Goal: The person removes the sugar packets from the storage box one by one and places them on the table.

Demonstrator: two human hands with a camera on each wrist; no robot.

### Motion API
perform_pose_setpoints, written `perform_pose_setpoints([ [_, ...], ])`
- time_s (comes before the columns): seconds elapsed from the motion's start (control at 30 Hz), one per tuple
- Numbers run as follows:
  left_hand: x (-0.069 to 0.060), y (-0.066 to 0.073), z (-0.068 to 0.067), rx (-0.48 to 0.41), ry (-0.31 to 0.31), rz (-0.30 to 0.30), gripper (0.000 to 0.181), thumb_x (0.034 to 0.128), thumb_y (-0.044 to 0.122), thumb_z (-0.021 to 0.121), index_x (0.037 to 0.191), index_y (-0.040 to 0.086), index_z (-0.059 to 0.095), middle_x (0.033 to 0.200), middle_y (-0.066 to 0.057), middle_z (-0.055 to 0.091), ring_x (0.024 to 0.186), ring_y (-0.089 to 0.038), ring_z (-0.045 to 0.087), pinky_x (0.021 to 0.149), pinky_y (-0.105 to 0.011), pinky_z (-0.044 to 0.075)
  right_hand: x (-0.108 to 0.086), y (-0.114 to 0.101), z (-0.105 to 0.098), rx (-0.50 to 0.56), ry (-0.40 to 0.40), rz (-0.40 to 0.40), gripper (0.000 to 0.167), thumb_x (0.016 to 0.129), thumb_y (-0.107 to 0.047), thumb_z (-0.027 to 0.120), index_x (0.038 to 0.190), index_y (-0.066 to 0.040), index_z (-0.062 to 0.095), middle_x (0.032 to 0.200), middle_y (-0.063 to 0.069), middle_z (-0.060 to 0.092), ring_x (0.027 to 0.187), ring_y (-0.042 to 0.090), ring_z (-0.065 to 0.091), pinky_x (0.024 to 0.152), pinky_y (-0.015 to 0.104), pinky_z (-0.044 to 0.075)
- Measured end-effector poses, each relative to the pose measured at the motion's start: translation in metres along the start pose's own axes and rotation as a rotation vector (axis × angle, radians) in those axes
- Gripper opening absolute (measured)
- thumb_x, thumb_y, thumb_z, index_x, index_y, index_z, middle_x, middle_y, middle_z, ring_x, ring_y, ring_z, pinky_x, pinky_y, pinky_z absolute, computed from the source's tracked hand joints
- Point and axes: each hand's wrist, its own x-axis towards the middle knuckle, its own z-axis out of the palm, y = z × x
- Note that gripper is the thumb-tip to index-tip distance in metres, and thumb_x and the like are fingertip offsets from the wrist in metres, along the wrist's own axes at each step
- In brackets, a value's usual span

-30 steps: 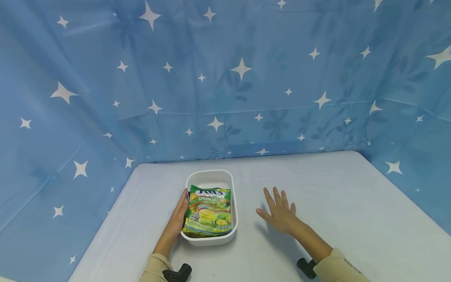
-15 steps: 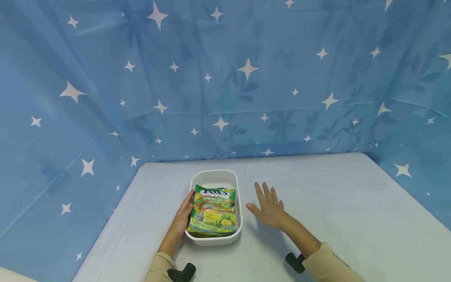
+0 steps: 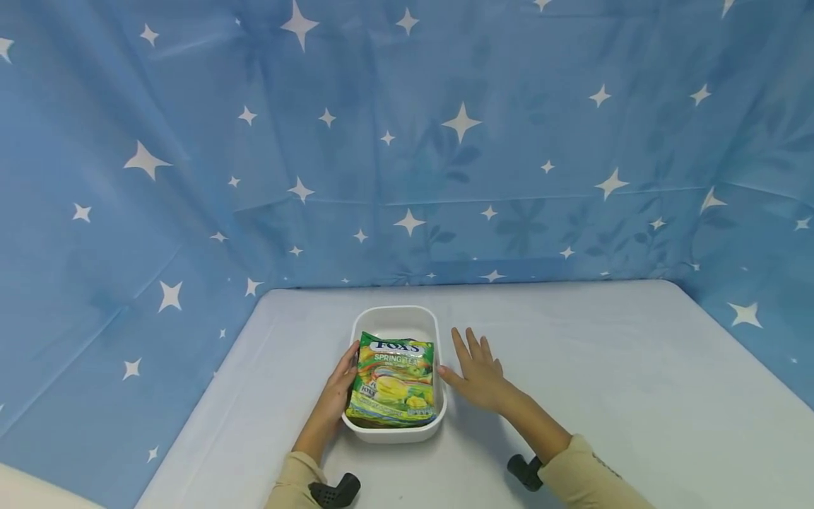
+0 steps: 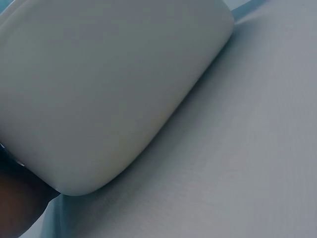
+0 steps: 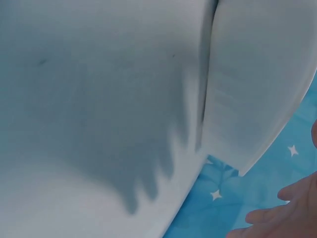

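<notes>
In the head view a white plastic container (image 3: pixel 394 436) stands on the table, holding a green-and-yellow bag of Fox's Spring Tea candy (image 3: pixel 393 382) that lies face up. My left hand (image 3: pixel 333 392) rests along the container's left side with its fingers fairly straight at the rim; its far side is hidden. Just right of the container, my right hand (image 3: pixel 480 378) hovers with fingers straight and spread, thumb close to the right rim. The container's outer wall (image 4: pixel 114 89) fills much of the left wrist view. In the right wrist view, fingers (image 5: pixel 292 208) show at the lower right corner.
A white cloth covers the table (image 3: pixel 572 353). Behind and at both sides hangs a blue curtain (image 3: pixel 407 155) with white stars. Black wrist devices (image 3: pixel 335 491) sit below both hands. Dark finger shadows fall on the cloth.
My right hand has moved left, closer to the container's right side. The head view has shifted so everything appears further right. My left hand keeps its place at the container.
</notes>
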Motion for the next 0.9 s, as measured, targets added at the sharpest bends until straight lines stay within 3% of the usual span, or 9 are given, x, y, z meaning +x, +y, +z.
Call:
perform_pose_setpoints([
  [0.27,0.0,0.0,0.002,0.008,0.003,0.026,0.048,0.0988,0.018,0.027,0.146,0.022,0.021,0.155,-0.007,0.002,0.141,-0.032,-0.005,0.111,-0.055,-0.003,0.005,-0.015,0.004,0.033,0.021,-0.035,0.08,0.09,-0.049,0.046,0.147,-0.008,0.009,0.152,0.022,0.004,0.137,0.046,0.0,0.099,0.072,0.013],
  [0.9,-0.001,0.001,0.0,0.012,0.011,-0.005,0.047,0.0991,0.018,0.026,0.146,0.027,0.022,0.155,-0.004,0.002,0.141,-0.03,-0.006,0.111,-0.057,-0.003,0.007,-0.044,0.012,0.073,0.016,-0.129,0.076,0.092,-0.045,0.046,0.147,-0.009,0.007,0.152,0.021,0.002,0.137,0.046,-0.002,0.101,0.071,0.011],
])
